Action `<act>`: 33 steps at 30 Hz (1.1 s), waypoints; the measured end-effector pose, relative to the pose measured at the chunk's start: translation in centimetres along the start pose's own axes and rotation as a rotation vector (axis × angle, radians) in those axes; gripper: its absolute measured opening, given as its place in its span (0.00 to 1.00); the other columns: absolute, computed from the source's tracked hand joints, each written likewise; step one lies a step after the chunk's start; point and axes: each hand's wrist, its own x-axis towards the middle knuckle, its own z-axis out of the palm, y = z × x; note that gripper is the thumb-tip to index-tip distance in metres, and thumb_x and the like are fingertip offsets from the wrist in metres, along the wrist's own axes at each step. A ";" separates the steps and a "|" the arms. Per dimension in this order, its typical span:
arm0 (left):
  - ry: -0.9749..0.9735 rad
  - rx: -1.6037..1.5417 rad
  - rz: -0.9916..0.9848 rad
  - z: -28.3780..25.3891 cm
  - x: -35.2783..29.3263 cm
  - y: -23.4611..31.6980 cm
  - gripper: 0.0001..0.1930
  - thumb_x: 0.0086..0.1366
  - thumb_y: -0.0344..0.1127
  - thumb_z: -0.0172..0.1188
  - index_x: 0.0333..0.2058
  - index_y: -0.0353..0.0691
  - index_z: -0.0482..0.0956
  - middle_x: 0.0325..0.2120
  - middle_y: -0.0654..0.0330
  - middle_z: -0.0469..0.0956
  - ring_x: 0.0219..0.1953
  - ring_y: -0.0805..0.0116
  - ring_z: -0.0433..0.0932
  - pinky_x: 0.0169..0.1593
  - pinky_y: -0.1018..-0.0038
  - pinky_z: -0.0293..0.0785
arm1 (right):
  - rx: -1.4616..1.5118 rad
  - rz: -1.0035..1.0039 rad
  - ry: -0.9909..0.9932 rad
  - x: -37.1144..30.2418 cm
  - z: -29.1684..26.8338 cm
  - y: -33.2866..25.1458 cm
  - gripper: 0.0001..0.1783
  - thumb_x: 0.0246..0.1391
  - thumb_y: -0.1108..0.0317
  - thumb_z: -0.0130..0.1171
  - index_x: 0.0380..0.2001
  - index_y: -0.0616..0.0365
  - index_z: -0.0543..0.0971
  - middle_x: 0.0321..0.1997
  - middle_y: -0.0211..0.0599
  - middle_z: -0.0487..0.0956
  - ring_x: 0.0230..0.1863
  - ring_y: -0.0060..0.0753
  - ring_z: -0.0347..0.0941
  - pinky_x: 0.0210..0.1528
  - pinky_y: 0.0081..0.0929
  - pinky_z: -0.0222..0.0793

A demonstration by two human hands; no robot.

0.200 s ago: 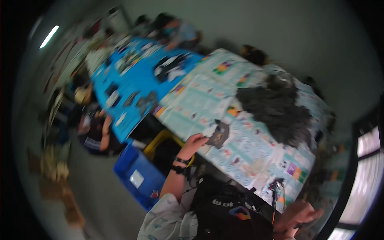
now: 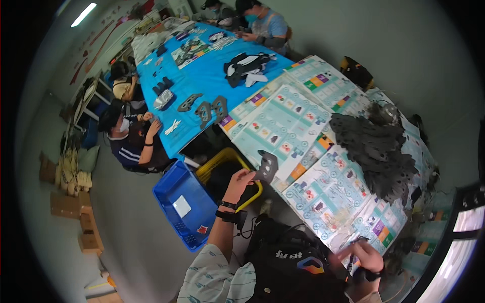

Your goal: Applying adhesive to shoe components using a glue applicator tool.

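Observation:
My left hand (image 2: 239,186) pinches a dark grey cut-out piece (image 2: 267,166) with holes in it, by its lower left end. The piece is held up over the near edge of the table, which is covered in printed sheets (image 2: 275,118). At the lower right my right hand (image 2: 366,256) is over the table's near corner, beside a dark corded tool (image 2: 351,261) that it partly covers. Its fingers are smeared by motion, so whether it grips the tool does not show. A big heap of similar dark grey pieces (image 2: 374,156) lies at the table's right side.
A blue crate (image 2: 166,194) and a yellow basket (image 2: 207,171) stand below the table's left edge. On the blue-covered table (image 2: 177,139) lie several grey cut-outs (image 2: 203,113) and a black-and-white pile (image 2: 245,68). Several people sit around it, one (image 2: 126,144) at the near left.
The view has turned and sharpened. My right hand has moved left over the corded tool. The left hand still holds the grey piece, now closer to the table's edge.

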 end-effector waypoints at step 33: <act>-1.365 0.548 1.316 54.6 5.4 5.3 0.16 0.73 0.36 0.55 0.55 0.36 0.79 0.48 0.49 0.82 0.49 0.46 0.82 0.55 0.59 0.77 | 0.546 -1.008 0.097 3.4 11.9 -14.5 0.36 0.76 0.43 0.46 0.45 0.73 0.80 0.40 0.47 0.86 0.42 0.37 0.85 0.41 0.32 0.82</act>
